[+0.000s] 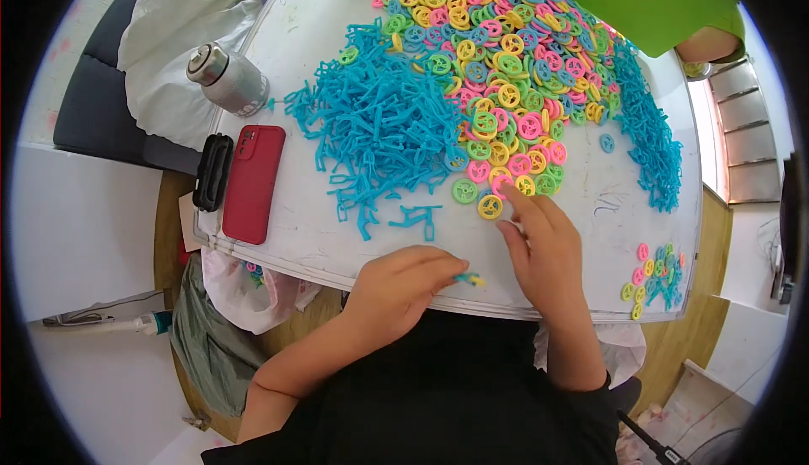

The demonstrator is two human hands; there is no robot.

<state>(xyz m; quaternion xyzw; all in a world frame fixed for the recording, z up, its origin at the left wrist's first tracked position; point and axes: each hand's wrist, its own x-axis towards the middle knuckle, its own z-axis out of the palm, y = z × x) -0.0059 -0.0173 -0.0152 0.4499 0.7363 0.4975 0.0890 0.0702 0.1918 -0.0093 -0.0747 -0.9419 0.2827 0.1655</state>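
My left hand (396,286) is closed near the front edge of the table, pinching a small blue plastic piece (463,278) with a bit of yellow at its end. The fingers hide most of that piece. My right hand (546,250) reaches to the near tip of a big heap of coloured plastic wheels (508,90). Its index fingertip is at a pink wheel (501,185), with the thumb held apart. A yellow wheel (490,206) lies just left of the thumb. Left of the wheels is a tangled pile of blue plastic frame pieces (379,120), with two loose ones (417,219) closer to me.
On the table's left are a steel bottle (227,80), a red phone (254,184) and a black case (213,172). More blue pieces (649,136) line the right side, above a small mixed group of wheels and blue parts (653,280). A person in green (640,2) is across the table.
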